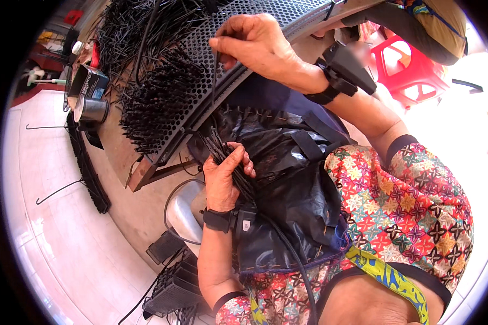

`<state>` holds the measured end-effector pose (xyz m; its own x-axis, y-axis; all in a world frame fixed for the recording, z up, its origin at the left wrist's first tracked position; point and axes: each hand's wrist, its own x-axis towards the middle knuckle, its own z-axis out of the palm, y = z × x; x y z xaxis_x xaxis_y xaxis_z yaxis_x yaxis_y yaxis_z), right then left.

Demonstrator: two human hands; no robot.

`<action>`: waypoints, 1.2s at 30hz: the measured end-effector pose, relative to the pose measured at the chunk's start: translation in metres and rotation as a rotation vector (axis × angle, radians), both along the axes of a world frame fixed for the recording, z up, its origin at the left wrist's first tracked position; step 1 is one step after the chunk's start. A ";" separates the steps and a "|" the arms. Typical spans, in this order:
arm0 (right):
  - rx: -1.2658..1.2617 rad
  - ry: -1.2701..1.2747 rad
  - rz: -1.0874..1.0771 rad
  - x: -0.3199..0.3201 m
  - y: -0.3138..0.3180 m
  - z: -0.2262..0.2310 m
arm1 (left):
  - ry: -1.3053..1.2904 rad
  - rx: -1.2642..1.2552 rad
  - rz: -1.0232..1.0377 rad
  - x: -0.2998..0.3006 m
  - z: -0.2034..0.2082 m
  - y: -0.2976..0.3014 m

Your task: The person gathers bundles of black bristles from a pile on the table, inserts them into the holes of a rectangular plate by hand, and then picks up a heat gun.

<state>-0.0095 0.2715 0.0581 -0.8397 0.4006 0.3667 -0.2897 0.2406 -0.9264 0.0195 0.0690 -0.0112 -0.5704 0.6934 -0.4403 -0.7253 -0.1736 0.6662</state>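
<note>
My left hand (222,181) is wrapped round a bunch of thin black sticks (218,147), whose ends poke up past the thumb. Above it, my right hand (253,43) is pinched on a slender black stick (214,86) that hangs down toward the edge of a perforated grey panel (200,38). Many rows of holes run along the panel. At its left part, a dense patch of black sticks (160,103) stands upright in the holes. A black apron (287,189) covers my lap below both hands.
A heap of loose black sticks (127,32) lies behind the panel. To the left are a metal can (94,109), a dark box (89,84) and a long black brush strip (87,168). A red plastic stool (404,70) and another person's leg (412,32) are at the upper right.
</note>
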 end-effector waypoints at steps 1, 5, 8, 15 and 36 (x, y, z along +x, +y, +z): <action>0.052 0.055 -0.036 -0.006 -0.001 -0.001 | -0.006 0.003 0.007 0.000 0.000 0.000; 0.317 0.241 -0.193 -0.020 -0.011 -0.005 | -0.024 -0.007 0.007 -0.001 0.001 0.000; 0.589 0.332 -0.236 -0.019 -0.018 -0.009 | -0.023 -0.010 0.006 -0.002 0.001 0.000; 0.696 0.342 0.001 -0.019 -0.024 -0.032 | -0.022 -0.003 -0.008 -0.002 -0.003 -0.001; 0.724 0.294 0.062 -0.031 -0.009 -0.001 | -0.029 0.001 -0.217 -0.003 -0.004 -0.002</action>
